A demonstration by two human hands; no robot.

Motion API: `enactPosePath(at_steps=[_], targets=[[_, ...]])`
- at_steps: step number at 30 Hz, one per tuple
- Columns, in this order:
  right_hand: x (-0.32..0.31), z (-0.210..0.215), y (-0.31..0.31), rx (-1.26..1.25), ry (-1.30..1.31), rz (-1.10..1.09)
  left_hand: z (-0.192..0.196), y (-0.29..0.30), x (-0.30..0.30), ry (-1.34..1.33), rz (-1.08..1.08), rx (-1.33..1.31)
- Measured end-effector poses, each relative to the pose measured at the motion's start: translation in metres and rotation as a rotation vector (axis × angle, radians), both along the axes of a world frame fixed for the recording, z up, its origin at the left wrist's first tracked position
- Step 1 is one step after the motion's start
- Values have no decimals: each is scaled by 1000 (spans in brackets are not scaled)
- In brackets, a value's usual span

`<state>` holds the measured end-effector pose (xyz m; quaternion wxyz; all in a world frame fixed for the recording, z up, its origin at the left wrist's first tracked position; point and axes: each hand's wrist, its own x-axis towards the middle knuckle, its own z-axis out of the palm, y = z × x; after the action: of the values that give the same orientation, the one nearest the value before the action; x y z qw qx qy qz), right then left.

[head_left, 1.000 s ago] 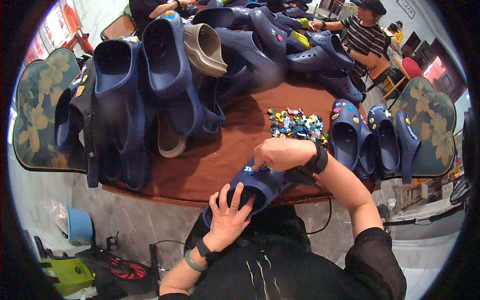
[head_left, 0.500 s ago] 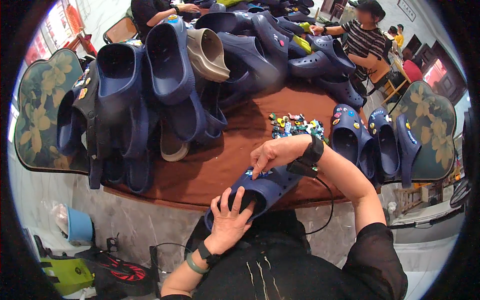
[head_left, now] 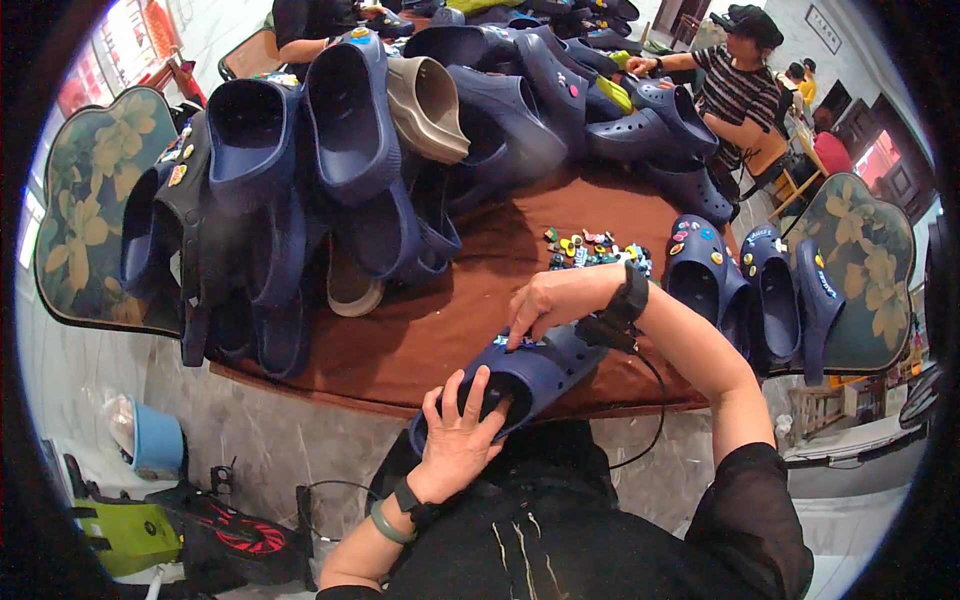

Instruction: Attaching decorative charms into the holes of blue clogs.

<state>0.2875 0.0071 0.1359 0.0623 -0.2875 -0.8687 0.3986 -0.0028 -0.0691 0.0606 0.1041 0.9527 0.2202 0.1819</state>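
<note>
A navy blue clog lies tilted at the table's front edge, its open heel toward me. My left hand grips it at the foot opening, with the thumb reaching inside and the other fingers over the rim. Bent and close together, the fingers of my right hand press at a small blue and white shoe charm on the clog's upper. My fingertips partly cover that charm. Just beyond the right hand lies a heap of colourful shoe charms.
Stacked navy clogs crowd the table's left and back, with one beige clog among them. Charm-covered clogs stand at the right. A cable hangs from my right wrist. Across the table a person sits near more clogs.
The view has shifted slightly. My right fingertips stay at the charm with a small change of finger position, and my left hand keeps its hold on the clog.
</note>
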Motion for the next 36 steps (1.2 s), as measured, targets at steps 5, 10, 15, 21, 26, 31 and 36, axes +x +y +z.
enactPosePath(at_steps=[5,10,15,21,26,31,36], targets=[[-2,-11,16,-289,-75,-84,1,0,1,12,-4,-6],[-4,-26,9,-13,99,-64,-1,0,1,-1,-6,1],[-24,-32,-44,211,129,-516,-3,0,2,-3,7,33],[-35,-40,-68,187,198,-747,-3,0,1,10,22,46],[-32,-33,-76,547,38,-595,-3,-2,1,16,46,38],[-40,-47,-91,564,-44,-720,-1,-3,6,12,36,31],[-32,-44,-97,711,25,-906,2,-3,-2,3,40,-32]])
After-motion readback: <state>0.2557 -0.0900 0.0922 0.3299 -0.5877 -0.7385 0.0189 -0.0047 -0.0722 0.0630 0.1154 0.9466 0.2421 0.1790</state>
